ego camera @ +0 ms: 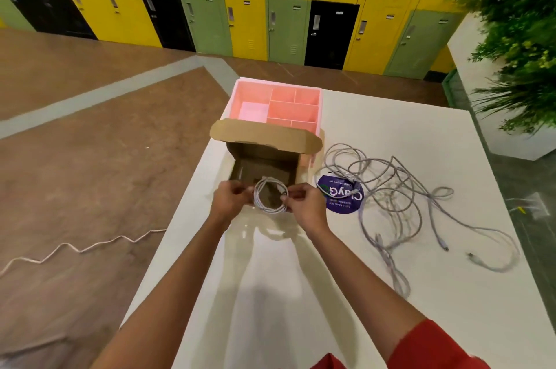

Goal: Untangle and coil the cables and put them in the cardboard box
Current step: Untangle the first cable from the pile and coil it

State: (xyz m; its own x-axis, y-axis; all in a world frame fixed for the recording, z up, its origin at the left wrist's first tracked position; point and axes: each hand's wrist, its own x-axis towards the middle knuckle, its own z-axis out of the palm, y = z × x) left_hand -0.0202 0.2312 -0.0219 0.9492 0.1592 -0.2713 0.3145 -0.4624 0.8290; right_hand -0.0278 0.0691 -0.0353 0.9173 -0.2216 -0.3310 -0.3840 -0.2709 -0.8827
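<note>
Cable coil [270, 195], white and small, is being held over the near edge of the open cardboard box [264, 132], which is standing toward twelve o'clock on the white surface [301, 293]. The coil is being pinched at its nine o'clock side by the left hand [230, 198] and at its three o'clock side by the right hand [304, 203], with the fingers of both curled on the strands. Tangled grey cables [391, 194] are lying loose on the surface at three o'clock of the box, partly overlapping a round purple sticker [344, 195]. A pink divided tray [246, 92] is sitting just beyond the box at twelve o'clock. A white cord [81, 248] is trailing across the floor at nine o'clock.
</note>
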